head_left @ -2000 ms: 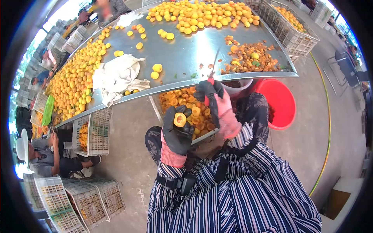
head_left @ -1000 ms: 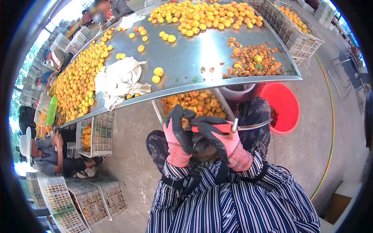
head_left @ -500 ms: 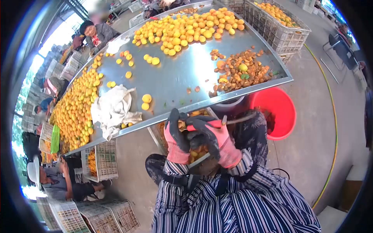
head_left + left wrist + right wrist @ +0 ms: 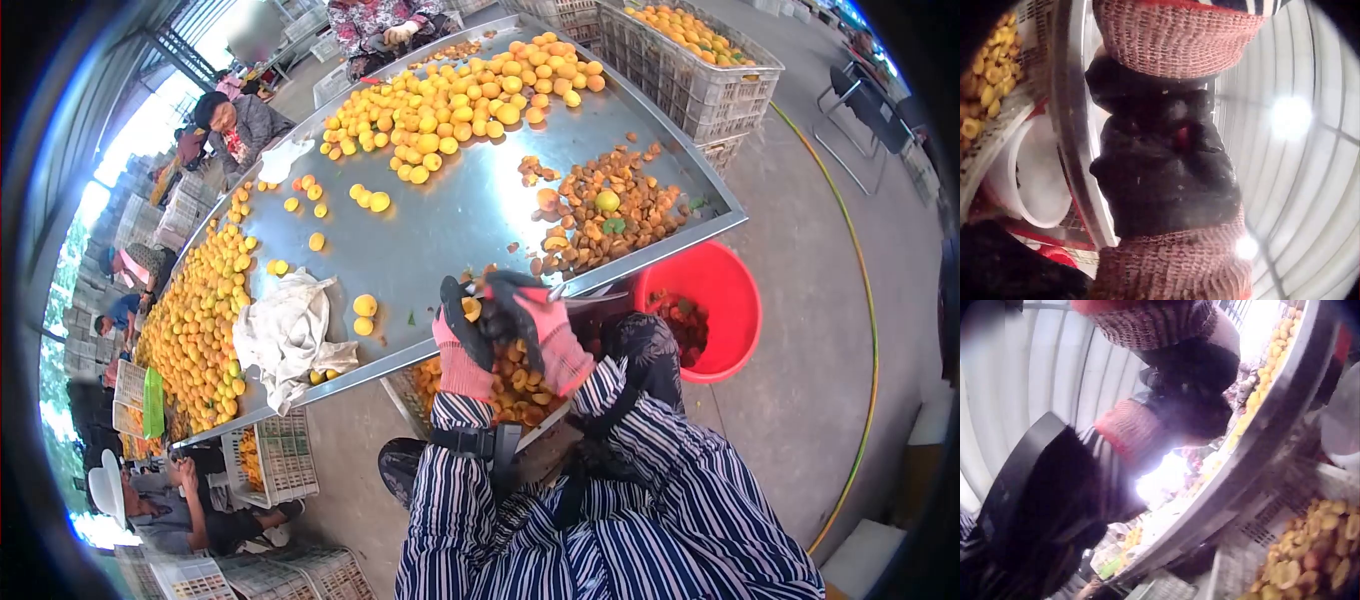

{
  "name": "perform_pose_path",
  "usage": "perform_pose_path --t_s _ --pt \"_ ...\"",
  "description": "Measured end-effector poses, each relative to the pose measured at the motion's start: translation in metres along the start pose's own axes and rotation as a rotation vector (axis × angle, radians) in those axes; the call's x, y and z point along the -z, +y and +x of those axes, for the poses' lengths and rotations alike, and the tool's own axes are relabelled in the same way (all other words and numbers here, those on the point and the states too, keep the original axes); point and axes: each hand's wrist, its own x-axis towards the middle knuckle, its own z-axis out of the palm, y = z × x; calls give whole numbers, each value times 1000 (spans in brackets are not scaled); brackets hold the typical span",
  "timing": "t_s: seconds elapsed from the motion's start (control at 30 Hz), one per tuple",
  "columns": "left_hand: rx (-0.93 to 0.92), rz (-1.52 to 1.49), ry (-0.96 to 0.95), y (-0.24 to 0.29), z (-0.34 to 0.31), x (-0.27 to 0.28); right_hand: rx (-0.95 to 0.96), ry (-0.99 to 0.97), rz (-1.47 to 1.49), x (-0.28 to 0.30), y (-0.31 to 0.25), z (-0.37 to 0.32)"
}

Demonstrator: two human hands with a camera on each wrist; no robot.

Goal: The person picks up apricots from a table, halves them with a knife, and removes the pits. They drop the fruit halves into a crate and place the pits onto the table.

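Observation:
In the head view both hands meet close together at the table's near edge, in pink gloves with black-coated palms and fingers. The left hand (image 4: 464, 345) holds a cut apricot (image 4: 471, 308), its orange flesh showing beside the thumb. My right hand (image 4: 540, 330) grips a knife whose curved blade (image 4: 597, 298) points out to the right, its handle mostly hidden by the fingers. Below the hands stands a crate of halved apricots (image 4: 520, 385). In both wrist views the black glove fingers press together and hide the fruit.
The metal table (image 4: 420, 260) bears whole apricots (image 4: 460, 105), a heap of apricot pits (image 4: 610, 205) and a white cloth (image 4: 285, 330). A red bucket (image 4: 735, 310) stands right of the knees. Crates (image 4: 690, 90) stand beyond the table; other people sit around it.
The left hand first showed a halved apricot apart from the raised knife. The hands then came together, the knife swung to point right, and both moved forward to the table edge.

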Motion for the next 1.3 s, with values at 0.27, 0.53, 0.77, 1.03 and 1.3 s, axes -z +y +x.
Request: perform_pose_path --t_s 0.27,0.53,0.77,1.03,1.3 --pt "43 268 157 -6 -27 71 -211 97 -52 -7 -54 14" --pt "-480 1577 698 67 -47 67 -205 -16 -80 -2 -46 8" --pt "-201 1883 944 135 53 138 -134 -93 -1 4 -45 1" --pt "15 2099 573 128 74 120 35 -257 -231 -2 -66 4" --pt "-332 328 86 95 -47 83 21 -283 -1126 -14 -67 -56"
